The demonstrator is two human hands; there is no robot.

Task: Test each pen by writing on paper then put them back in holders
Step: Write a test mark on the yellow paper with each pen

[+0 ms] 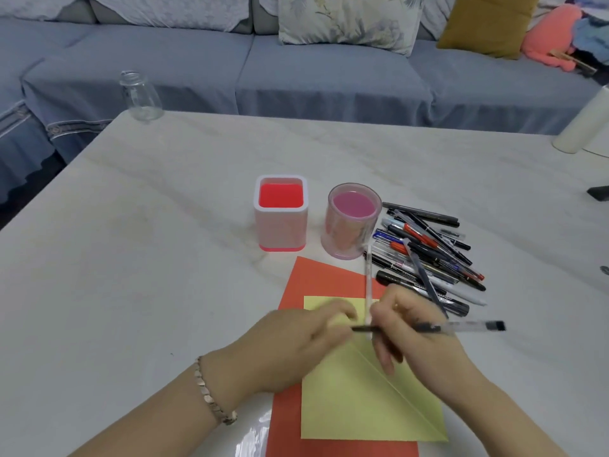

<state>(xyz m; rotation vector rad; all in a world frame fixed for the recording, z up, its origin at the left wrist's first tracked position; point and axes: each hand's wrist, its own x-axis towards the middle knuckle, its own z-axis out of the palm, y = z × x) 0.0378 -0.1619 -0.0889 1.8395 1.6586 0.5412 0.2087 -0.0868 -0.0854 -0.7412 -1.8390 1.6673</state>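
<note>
A clear glass jar [140, 95] is standing at the far left corner of the pale marble table [131, 258], with a blue-grey sofa [296, 70] running along behind it. Nearer the camera, the left hand [296, 344], wearing a metal bracelet [211, 394] at the wrist, is lying over the yellow paper [356, 407]. Its fingers are curling toward the dark tip of the clear pen [461, 326]. Motion blur is hiding whether they are actually pinching that tip.

The yellow paper is lying on top of a red sheet [316, 278]. Beyond the sheet, the square holder [281, 214] is showing its red floor. The round holder [352, 221] is standing just to its right, showing a pink one.

The right hand [415, 338] is gripping the clear pen crosswise above the yellow paper, with the pen's black cap pointing right. Its curled fingers are also holding a white pen [368, 285] and a grey pen [425, 282], both sticking up and away from the fist. The white pen is crossing in front of the red sheet's far edge.

The pile of pens [431, 239] is lying just right of the round holder, black, red and blue barrels overlapping. White lettering is showing on one black marker [407, 282], but it is too blurred to read.

On the sofa, a floral pillow [346, 21], a mustard cushion [487, 24] and a pink plush [550, 34] are resting. A white cylinder [583, 127] is leaning at the table's right edge.
</note>
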